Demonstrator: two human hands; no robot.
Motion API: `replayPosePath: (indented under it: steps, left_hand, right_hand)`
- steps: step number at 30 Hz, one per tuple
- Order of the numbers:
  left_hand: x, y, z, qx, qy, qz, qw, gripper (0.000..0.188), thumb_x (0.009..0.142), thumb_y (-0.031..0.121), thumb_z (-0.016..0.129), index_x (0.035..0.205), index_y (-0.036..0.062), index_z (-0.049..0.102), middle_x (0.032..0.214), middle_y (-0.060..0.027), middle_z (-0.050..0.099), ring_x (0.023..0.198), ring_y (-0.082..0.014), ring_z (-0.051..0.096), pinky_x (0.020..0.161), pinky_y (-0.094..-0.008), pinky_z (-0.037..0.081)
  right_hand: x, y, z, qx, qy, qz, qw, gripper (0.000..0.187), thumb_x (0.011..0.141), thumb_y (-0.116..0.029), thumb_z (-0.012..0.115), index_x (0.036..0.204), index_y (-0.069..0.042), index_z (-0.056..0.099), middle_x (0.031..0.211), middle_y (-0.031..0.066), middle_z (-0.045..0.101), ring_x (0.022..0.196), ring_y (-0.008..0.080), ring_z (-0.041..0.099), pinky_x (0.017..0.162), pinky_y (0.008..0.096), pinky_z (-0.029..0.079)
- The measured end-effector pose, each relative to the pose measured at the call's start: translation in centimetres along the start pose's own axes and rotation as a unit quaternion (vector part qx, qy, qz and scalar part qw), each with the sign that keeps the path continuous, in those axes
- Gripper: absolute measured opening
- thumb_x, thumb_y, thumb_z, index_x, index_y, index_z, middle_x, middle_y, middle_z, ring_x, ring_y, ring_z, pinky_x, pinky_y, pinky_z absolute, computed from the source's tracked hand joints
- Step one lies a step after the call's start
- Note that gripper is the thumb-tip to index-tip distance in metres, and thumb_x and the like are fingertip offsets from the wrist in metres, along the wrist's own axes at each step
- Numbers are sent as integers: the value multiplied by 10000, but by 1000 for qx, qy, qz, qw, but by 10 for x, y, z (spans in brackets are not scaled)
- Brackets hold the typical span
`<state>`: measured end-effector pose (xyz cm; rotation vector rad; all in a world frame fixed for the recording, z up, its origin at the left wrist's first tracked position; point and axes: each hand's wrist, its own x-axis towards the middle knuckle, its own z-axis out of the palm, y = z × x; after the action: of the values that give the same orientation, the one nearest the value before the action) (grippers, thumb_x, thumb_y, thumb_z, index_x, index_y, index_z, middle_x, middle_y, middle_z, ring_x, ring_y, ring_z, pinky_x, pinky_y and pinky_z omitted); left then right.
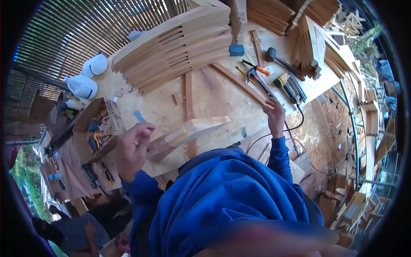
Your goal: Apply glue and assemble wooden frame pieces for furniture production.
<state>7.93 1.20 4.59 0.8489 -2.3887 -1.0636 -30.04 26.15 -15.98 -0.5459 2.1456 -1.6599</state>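
The person's left hand (133,147) was raised over the near edge of the plywood tabletop (214,92), its fingers (143,130) curled shut around a small blue piece (139,116) that stuck up just above the fingertips. What that piece was could not be told. Just to the right of those fingers lay a pale wooden joint block (195,130), its stepped end pointing toward the hand and close to it, though whether the two touched was unclear.

The right hand (275,115) reached out to the far right, its fingers (271,103) loosely bent and resting at the end of a long thin wood strip (239,83) that ran diagonally away from them; no firm clasp showed, so whether they gripped it could not be told. Beyond those fingers lay orange-handled pliers (257,68), a mallet (274,55) and a yellow power tool (287,85). Farther off from both hands sat a stack of curved slatted wood parts (180,43). Well to the left of the left fingers stood two white jugs (87,77) and an open cardboard box (96,132) of tools.
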Motion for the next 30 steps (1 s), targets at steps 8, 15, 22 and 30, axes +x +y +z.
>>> replayPosePath:
  steps: [8, 15, 22, 30]
  left_hand:
    - [-69, -53, 36, -203, 251, -139, 936, 936, 1018, 725, 130, 1103, -44, 657, 1125, -235, 691, 1091, -308, 656, 1049, -425, 461]
    - [-95, -50, 76, -313, 365, -125, 868, 908, 1030, 704, 154, 1083, -66, 632, 1194, -295, 657, 1148, -391, 621, 1092, -491, 424]
    - [-71, -66, 93, -292, 500, -180, 796, 742, 1090, 553, 243, 1074, -60, 661, 1127, -242, 713, 1080, -339, 674, 1027, -416, 475]
    - [-107, -118, 69, -123, 549, -290, 774, 480, 995, 442, 577, 1124, -12, 665, 1090, -111, 718, 1004, -193, 679, 916, -328, 522]
  right_hand:
    - [180, -28, 13, -202, -101, -298, 927, 419, 844, 67, 502, 1228, -41, 631, 1264, 214, 626, 1173, 437, 600, 1020, 443, 490]
    - [317, 76, -10, -227, -136, -141, 954, 472, 933, -200, 697, 1368, -60, 575, 1266, 166, 685, 1143, 314, 671, 987, 406, 525]
    - [282, 64, 23, -178, -283, -126, 934, 346, 1001, -80, 596, 1343, -26, 593, 1041, 125, 730, 901, 191, 702, 785, 288, 549]
    - [179, 96, 50, -95, -351, -87, 928, 379, 888, 124, 520, 1196, -7, 699, 1244, 192, 682, 1174, 305, 659, 1013, 385, 512]
